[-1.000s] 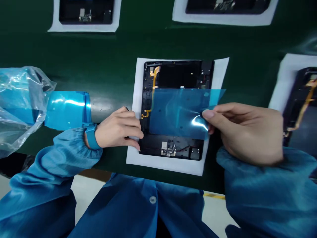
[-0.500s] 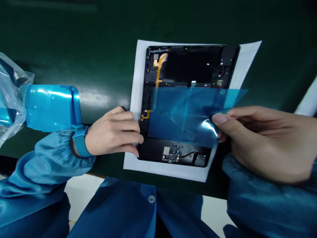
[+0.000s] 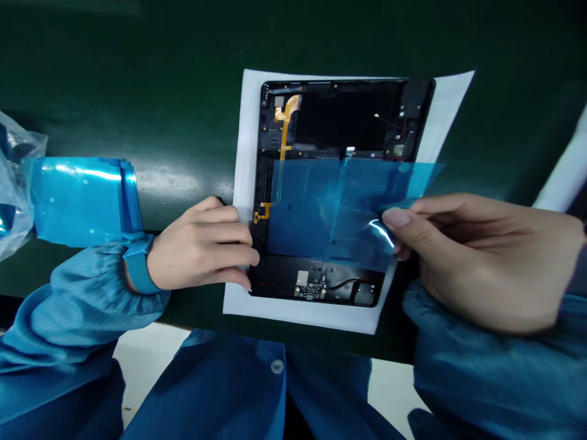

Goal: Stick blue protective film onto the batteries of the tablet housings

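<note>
An opened tablet (image 3: 346, 116) lies on a white sheet of paper (image 3: 247, 140), its inner parts facing up. An orange flex cable (image 3: 285, 131) runs down its left side, and a small circuit board (image 3: 312, 287) sits near its lower edge. My left hand (image 3: 206, 244) has its fingers curled against the tablet's lower left edge, gripping it. Between thumb and fingers, my right hand (image 3: 477, 256) pinches the right side of a clear blue film (image 3: 312, 214). That film covers the tablet's middle; its upper right corner sticks out past the frame.
A stack of blue films (image 3: 80, 198) lies on the dark green table (image 3: 183, 122) at the left, partly in a clear plastic bag (image 3: 18, 208). Another white object (image 3: 564, 165) shows at the right edge.
The whole view has shifted slightly, so everything appears a little further left. Both hands keep their grips, and the film stays over the tablet's middle.
</note>
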A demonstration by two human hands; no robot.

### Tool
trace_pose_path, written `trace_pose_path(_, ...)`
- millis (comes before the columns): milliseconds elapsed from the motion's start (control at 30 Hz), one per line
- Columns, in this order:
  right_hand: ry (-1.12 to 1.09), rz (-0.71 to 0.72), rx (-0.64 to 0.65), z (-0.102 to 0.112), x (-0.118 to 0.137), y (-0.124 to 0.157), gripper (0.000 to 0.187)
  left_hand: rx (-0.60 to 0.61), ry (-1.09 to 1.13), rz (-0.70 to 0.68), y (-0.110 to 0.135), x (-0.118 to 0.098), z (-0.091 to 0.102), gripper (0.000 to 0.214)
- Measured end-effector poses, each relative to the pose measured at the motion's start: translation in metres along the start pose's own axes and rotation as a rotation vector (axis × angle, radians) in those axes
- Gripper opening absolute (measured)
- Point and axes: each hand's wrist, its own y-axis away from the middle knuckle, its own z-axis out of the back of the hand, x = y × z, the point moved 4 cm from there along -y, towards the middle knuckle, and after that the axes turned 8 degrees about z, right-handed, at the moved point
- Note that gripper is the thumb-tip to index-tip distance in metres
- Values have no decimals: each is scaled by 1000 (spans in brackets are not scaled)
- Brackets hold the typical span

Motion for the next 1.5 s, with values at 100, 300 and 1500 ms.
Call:
trace_pose_path(100, -8, -1, -1, 0, 1, 0, 10, -4, 6, -1, 0, 0, 0, 30)
trace_pose_path(300, -14, -9, 5, -1, 3, 0, 10, 0, 10, -2, 1, 1, -1, 31)
trace_pose_path(1500, 51, -43, 96, -2, 5, -8, 19, -5, 52, 15, 2, -1, 2, 29)
